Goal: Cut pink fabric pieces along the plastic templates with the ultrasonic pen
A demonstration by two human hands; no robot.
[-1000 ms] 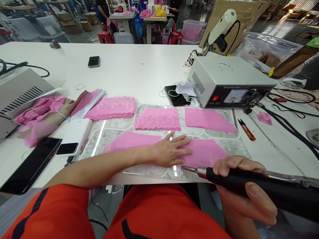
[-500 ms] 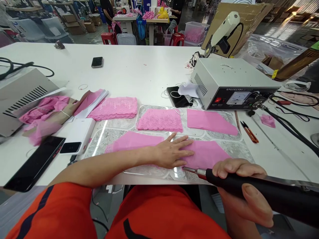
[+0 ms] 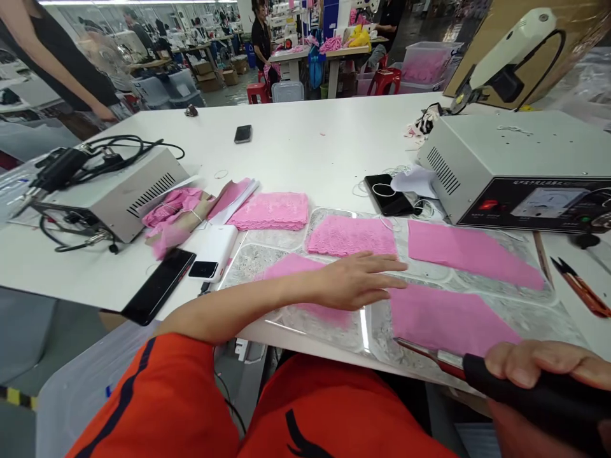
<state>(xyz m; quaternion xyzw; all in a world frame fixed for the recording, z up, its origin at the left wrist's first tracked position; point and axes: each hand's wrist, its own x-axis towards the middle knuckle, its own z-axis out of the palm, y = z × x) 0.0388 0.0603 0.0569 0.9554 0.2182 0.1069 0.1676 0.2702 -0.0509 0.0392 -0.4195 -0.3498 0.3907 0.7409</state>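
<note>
My left hand (image 3: pixel 358 280) is stretched out flat with its palm down, over the gap between two pink fabric pieces. Its fingertips reach the left edge of the front right piece (image 3: pixel 449 318); whether they touch it I cannot tell. The front left piece (image 3: pixel 286 266) lies partly hidden beneath my hand and forearm. My right hand (image 3: pixel 548 372), cut off by the frame edge, grips a black-handled cutter (image 3: pixel 496 378). Its thin metal tip points left, at the lower left corner of the front right piece. Behind these lie a scalloped lace piece (image 3: pixel 351 235) and a plain pink piece (image 3: pixel 470 251).
A clear patterned mat (image 3: pixel 329 337) lies under the fabric. Control boxes stand at the right (image 3: pixel 506 146) and left (image 3: pixel 128 191). A black phone (image 3: pixel 389 196), a white power bank (image 3: pixel 214 251), orange snips (image 3: pixel 585 292) and a lace stack (image 3: pixel 272 211) are around it.
The view has swung left. My left hand's spread fingers have drawn together and shifted left, away from the front right piece. The cutter tip stays by that piece's lower left corner.
</note>
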